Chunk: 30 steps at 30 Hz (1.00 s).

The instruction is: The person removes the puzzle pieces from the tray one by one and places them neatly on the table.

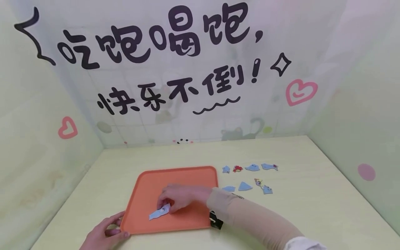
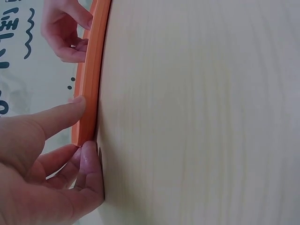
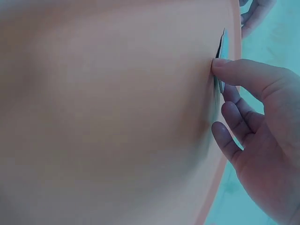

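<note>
An orange tray (image 1: 187, 175) lies on the table. My left hand (image 1: 104, 233) holds its front left corner; in the left wrist view the thumb lies along the tray's side wall (image 2: 89, 79) and the other fingers curl at the corner. Over the left part of the tray, my right hand (image 1: 178, 197) pinches a light blue, irregularly cut puzzle piece (image 1: 158, 212) with a small printed figure. Seen from the right wrist, the piece (image 3: 223, 44) is nearly edge-on between thumb and fingers, close over the tray surface. The other fingers are loosely bent.
Right of the tray lie several more pieces in two rough rows, among them a red one (image 1: 237, 168), a blue triangle (image 1: 245, 186) and a wavy-edged one (image 1: 269, 167). A black device (image 1: 215, 219) sits under the right wrist. Printed wall panels (image 1: 200, 125) enclose the table.
</note>
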Available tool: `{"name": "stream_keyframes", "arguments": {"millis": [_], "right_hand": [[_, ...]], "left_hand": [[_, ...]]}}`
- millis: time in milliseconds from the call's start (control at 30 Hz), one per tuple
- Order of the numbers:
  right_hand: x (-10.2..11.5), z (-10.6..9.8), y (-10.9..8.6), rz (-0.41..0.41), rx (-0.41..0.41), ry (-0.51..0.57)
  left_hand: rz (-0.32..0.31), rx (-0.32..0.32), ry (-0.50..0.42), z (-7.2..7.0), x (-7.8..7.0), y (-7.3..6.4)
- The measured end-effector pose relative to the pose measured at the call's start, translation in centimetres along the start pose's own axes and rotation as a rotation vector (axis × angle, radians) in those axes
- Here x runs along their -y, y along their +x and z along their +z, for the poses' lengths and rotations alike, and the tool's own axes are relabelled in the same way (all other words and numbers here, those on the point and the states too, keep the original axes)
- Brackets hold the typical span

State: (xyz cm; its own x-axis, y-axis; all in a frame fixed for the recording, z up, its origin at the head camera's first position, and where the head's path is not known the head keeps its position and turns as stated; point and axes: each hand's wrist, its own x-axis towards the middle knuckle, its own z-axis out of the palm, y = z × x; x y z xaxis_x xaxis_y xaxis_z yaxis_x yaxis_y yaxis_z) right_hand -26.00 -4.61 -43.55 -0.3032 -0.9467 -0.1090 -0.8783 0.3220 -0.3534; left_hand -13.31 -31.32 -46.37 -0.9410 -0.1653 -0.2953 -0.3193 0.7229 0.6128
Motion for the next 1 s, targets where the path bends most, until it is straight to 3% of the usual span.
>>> {"name": "stream_keyframes", "arguments": {"millis": [267,533,1000], "right_hand": [[-0.8,-0.6,-1.8,0.041,-0.042,0.018],[-2.3,-1.9,-5.4,0.123,-0.146,0.204],[-4.5,-3.3,-13.0,0.268,-0.336,0.209]], "left_hand": [[0.020,-0.005,0.007,0.1,-0.3,0.1],[-0.030,0.036,0.013,-0.1,-0.3,0.3],[-0.032,0.034,0.008,0.0,-0.1,0.6]]}}
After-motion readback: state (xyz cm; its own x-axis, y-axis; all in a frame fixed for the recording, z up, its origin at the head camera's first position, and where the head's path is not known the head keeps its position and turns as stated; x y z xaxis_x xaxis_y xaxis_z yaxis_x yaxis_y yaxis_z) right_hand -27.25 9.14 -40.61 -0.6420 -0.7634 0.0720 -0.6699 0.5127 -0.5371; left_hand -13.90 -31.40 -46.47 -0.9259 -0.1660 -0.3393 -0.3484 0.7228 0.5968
